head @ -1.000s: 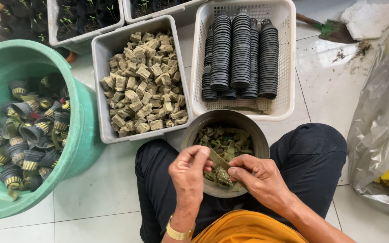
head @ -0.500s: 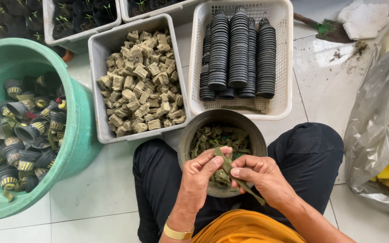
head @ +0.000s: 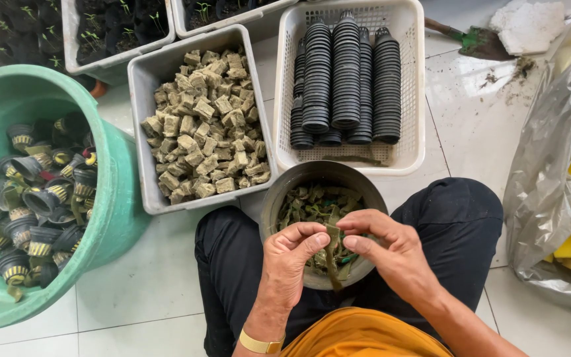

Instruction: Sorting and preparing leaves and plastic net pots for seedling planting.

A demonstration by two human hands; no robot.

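Hands: we see the left hand (head: 293, 256) and right hand (head: 387, 250) pinch a green strip (head: 331, 246), fingertips closed on it.
Strip: over the grey bowl (head: 279, 196) on the lap.
Far: tray of brown cubes (head: 203, 129); basket of black pots (head: 346, 76).
Left: green tub (head: 110, 198).

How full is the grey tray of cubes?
Full: brownish cubes are heaped across the grey tray, hiding its floor.

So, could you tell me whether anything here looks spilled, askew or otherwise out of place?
Only a small mess: dark soil crumbs lie scattered on the white floor tiles beside the green trowel at the top right. The stacked black pots sit neatly in their white basket, and both hands work over the round bowl.
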